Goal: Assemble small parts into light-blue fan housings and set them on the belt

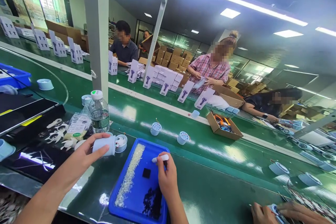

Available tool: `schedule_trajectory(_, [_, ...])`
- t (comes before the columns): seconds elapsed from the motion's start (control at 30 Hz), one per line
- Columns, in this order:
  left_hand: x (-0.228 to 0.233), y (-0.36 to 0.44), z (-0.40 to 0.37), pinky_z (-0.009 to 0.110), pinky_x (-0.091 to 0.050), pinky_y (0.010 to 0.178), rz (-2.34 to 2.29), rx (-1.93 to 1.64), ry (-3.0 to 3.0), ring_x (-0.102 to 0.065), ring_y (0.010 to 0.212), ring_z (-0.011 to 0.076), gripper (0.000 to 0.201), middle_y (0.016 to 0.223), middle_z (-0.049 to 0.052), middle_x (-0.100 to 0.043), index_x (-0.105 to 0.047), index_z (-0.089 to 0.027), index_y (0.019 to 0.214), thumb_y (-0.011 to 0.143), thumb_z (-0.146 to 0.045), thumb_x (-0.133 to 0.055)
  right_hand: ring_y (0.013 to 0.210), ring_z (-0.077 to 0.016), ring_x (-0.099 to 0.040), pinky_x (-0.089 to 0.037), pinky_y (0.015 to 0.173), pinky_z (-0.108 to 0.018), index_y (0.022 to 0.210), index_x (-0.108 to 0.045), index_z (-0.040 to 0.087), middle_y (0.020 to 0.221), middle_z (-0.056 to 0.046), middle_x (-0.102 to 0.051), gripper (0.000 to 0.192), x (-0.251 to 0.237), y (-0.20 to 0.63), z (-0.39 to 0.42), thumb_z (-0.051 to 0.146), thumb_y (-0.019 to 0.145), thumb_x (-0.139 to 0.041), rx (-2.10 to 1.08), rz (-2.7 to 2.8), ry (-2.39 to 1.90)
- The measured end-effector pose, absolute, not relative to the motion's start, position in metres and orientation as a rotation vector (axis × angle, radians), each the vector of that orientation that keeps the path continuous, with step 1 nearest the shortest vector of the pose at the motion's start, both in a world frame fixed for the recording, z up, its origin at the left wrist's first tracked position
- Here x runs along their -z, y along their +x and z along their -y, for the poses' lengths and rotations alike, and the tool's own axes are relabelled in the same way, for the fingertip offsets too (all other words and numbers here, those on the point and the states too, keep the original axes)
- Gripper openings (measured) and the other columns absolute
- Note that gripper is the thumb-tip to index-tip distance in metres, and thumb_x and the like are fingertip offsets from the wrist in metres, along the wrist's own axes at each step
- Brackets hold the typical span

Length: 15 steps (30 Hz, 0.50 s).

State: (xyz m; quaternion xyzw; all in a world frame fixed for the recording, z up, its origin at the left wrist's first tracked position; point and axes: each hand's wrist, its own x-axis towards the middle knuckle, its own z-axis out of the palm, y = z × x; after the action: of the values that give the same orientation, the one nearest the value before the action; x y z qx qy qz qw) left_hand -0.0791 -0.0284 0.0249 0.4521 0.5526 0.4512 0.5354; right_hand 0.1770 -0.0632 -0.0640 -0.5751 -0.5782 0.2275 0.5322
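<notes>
My left hand grips a light blue plastic cup-shaped housing between thumb and fingers, tilted on its side left of the blue tray. Another round light blue housing with a white centre sits right beside it. My right hand is closed around a short white pen-like tool, held above the blue tray. In the tray lie a band of tiny whitish parts on the left, a small black square, and a patch of small black pieces at lower right.
A clear bottle stands behind my left hand, near white plastic parts. Light blue housings and a cardboard box with tools sit on the green conveyor. A co-worker's hands work at lower right. Several people sit opposite.
</notes>
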Motion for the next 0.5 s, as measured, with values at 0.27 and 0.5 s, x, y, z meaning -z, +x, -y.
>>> schedule_trajectory(0.27, [-0.021, -0.083, 0.035, 0.033, -0.054, 0.078, -1.404, -1.056, 1.065, -0.065, 0.094, 0.0273, 0.061, 0.11, 0.008, -0.067, -0.058, -0.027, 0.111, 0.06, -0.056, -0.073, 0.069, -0.0141, -0.057, -0.046, 0.068, -0.026, 0.09, -0.052, 0.02, 0.078, -0.001, -0.057, 0.025, 0.077, 0.18, 0.059, 0.042, 0.092, -0.041, -0.684, 1.314, -1.339])
schedule_trajectory(0.5, [-0.018, -0.092, 0.034, 0.031, -0.053, 0.082, -1.353, -0.924, 1.105, -0.063, 0.099, 0.0261, 0.06, 0.11, 0.006, -0.067, -0.055, -0.029, 0.115, 0.064, -0.053, -0.072, 0.065, -0.0134, -0.052, -0.043, 0.063, -0.025, 0.083, -0.05, 0.02, 0.072, 0.001, -0.054, 0.022, 0.072, 0.178, 0.061, 0.039, 0.092, -0.041, -0.617, 1.419, -1.376])
